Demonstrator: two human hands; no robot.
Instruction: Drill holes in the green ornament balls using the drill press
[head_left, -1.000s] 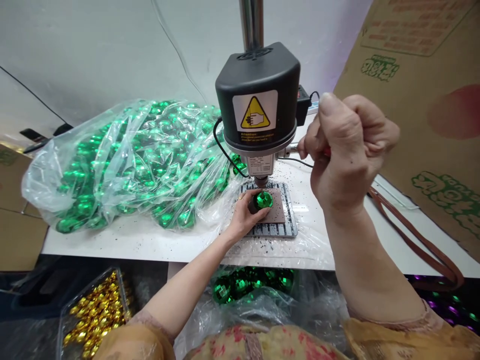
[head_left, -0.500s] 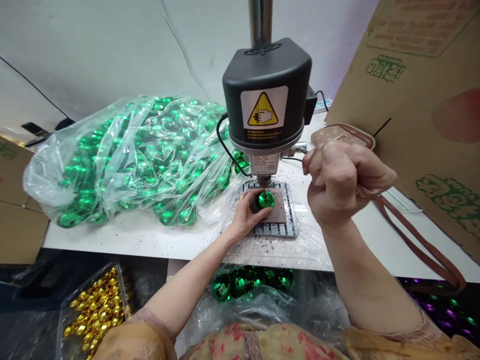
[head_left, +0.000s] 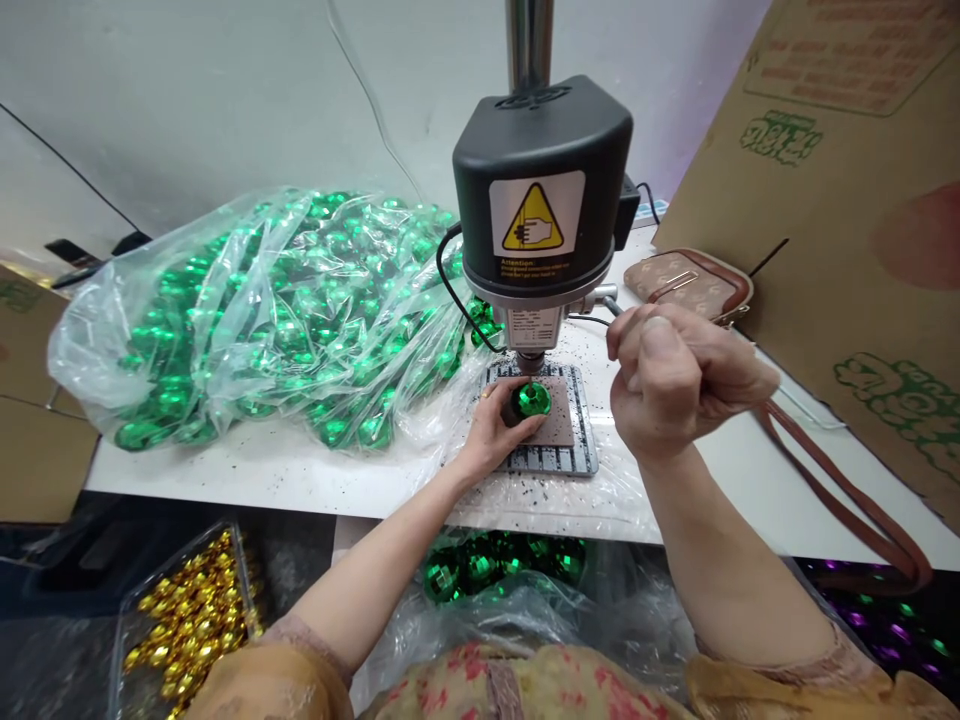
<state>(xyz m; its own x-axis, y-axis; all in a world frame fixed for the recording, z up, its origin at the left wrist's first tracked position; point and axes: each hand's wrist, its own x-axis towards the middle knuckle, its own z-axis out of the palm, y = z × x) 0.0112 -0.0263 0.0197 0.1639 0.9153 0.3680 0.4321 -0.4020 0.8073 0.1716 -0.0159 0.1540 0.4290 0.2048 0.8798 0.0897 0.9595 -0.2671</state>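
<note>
My left hand [head_left: 496, 428] is closed around a shiny green faceted ball [head_left: 534, 399] on the slotted metal base [head_left: 583, 440] of a small drill press [head_left: 541, 190]. The ball seems to sit in a dark round holder, partly covered by my fingers. Just above it hangs the drill chuck [head_left: 530, 362]. My right hand [head_left: 664, 375] is closed in a fist round the feed lever [head_left: 609, 302] at the machine's right side; most of the lever is hidden behind the fingers.
A clear plastic bag [head_left: 247, 330] full of green balls lies on the white table [head_left: 247, 478] at left. More green balls [head_left: 495, 565] are below the table edge. Gold balls [head_left: 191, 620] fill a clear bin at lower left. At right are a handbag [head_left: 679, 280] and a cardboard box [head_left: 840, 260].
My right hand has moved very slightly down and left with the lever. My left hand stays on the green ball. The whole view has shifted slightly.
</note>
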